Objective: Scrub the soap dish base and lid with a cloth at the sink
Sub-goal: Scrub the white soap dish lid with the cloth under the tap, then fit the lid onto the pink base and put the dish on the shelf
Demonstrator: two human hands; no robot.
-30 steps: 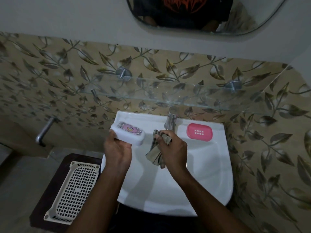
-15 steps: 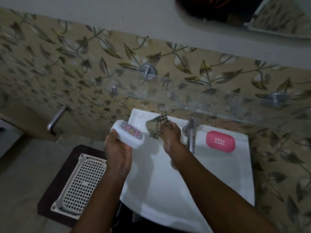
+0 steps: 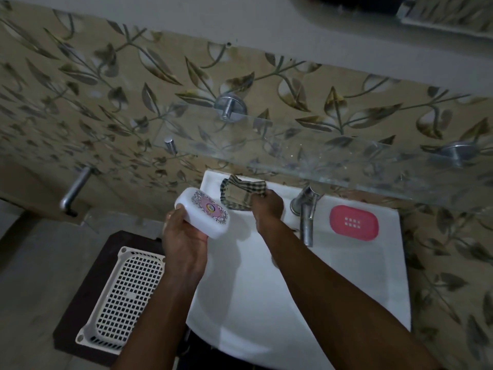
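The soap dish base [image 3: 353, 222] lies on the sink [image 3: 266, 316] rim right of the tap [image 3: 306, 209]; left of the tap are the cloth [image 3: 240, 193], then the soap dish lid [image 3: 205, 212].

Around 1 sink [image 3: 346, 289] are 1 pink soap dish base [image 3: 353, 222] on its rim, 1 white lid [image 3: 202, 212], 1 checked cloth [image 3: 241, 193], 1 tap [image 3: 305, 209], and 1 basket [image 3: 120, 300] left of it.

Could read no words or numbers; only blurred emblem seen on sticker [image 3: 210, 208] of white lid [image 3: 206, 227]
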